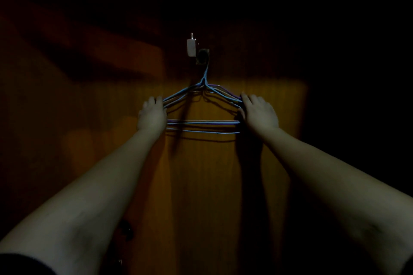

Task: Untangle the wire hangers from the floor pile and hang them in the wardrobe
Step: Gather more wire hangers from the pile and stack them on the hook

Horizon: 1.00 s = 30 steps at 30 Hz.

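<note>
L hand [152, 115] at left end of hangers [202, 126], arm straight, fingers curled on the wires. Hangers bunched, hooks on a wall hook [203, 57], flat vs wooden panel [214, 185]. R hand [259, 112] grasps right end likewise. Room dark.

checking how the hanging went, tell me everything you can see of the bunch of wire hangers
The wire hangers are a thin coated bunch, mostly light blue with purple and pale ones among them. They hang flat against a wooden panel, necks gathered at a dark hook; the hook tops are too dim to make out. The left hand and right hand cover the two shoulder ends.
</note>
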Tool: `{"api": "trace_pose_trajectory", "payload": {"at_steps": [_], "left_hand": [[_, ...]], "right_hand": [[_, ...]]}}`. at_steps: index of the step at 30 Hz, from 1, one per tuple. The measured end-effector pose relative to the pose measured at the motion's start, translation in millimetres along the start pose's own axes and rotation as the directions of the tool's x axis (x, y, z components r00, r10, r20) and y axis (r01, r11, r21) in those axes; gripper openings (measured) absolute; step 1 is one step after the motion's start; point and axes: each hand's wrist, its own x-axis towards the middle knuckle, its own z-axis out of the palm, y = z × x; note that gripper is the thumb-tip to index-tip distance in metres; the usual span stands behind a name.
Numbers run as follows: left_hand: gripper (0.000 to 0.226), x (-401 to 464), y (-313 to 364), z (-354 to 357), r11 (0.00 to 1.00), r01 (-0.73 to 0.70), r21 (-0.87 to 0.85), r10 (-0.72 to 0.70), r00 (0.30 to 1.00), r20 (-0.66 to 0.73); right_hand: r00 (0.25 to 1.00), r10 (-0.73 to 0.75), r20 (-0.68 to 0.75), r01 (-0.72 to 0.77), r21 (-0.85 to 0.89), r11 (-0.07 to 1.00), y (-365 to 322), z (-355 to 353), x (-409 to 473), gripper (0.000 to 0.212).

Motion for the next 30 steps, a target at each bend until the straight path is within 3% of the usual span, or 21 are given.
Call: {"api": "trace_pose_trajectory", "payload": {"at_steps": [10,16,21,24,30], "left_hand": [[0.074,-15,8,-27,0.990,0.137,0.008,-0.137,0.983,0.119],[0.051,-61,4,-63,0.993,0.104,-0.059,-0.102,0.994,0.035],[0.030,-125,-9,-90,0.971,0.078,-0.227,-0.010,0.958,0.286],[0.034,-184,-16,-111,0.964,0.089,-0.251,0.035,0.892,0.450],[0.026,-300,-40,-142,0.931,0.135,-0.339,0.100,0.799,0.594]], "right_hand": [[0.985,0.083,0.153,-0.087,0.018,0.996,-7,-24,-7,0.064],[0.969,0.206,0.139,-0.214,0.046,0.976,-17,-64,-45,0.050],[0.924,0.205,0.323,-0.291,0.244,0.925,-41,-100,-115,0.038],[0.874,0.187,0.448,-0.311,0.221,0.924,-64,-119,-169,0.036],[0.739,0.159,0.655,-0.362,0.186,0.914,-102,-148,-291,0.041]]}}
